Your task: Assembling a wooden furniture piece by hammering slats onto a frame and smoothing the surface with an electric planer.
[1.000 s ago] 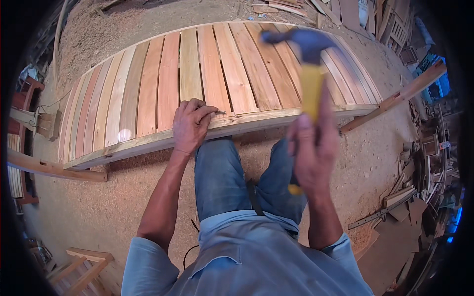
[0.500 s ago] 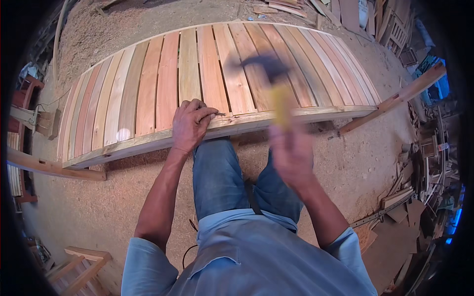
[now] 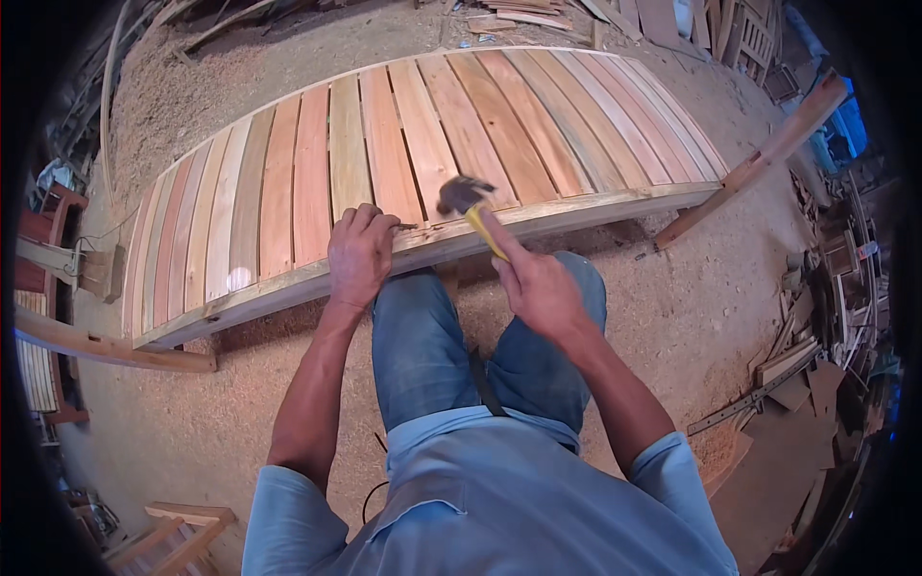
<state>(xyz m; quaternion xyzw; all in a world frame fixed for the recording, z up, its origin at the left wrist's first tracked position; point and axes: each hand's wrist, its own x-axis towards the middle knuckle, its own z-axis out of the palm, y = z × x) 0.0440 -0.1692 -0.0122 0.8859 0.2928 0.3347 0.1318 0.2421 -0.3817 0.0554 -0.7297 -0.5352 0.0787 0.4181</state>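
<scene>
My right hand (image 3: 543, 293) is wrapped round the yellow handle of a claw hammer (image 3: 466, 195). The hammer's dark metal head hangs over the slats, just above the near rail. My left hand (image 3: 360, 254) rests closed on that rail, pinching a thin, dark, nail-like piece (image 3: 407, 227). This piece points right, toward the hammer, and lies low by the slat ends; its exact kind is too small to make out. Under both hands stretches a long wooden slatted panel (image 3: 312, 173), its slats reddish, pale and greenish, joined to a pale near rail (image 3: 615, 204).
A wooden leg post (image 3: 778, 144) angles off the panel's right end, and another post (image 3: 125, 352) crosses its left end. Wood scraps (image 3: 788, 374) pile up at the right. A small wooden frame (image 3: 182, 533) stands lower left. Sawdust covers the floor (image 3: 663, 336).
The hammer has come down and left from its blurred raised position, close to the rail near my left hand. My left hand keeps its grip, and the view has shifted slightly.
</scene>
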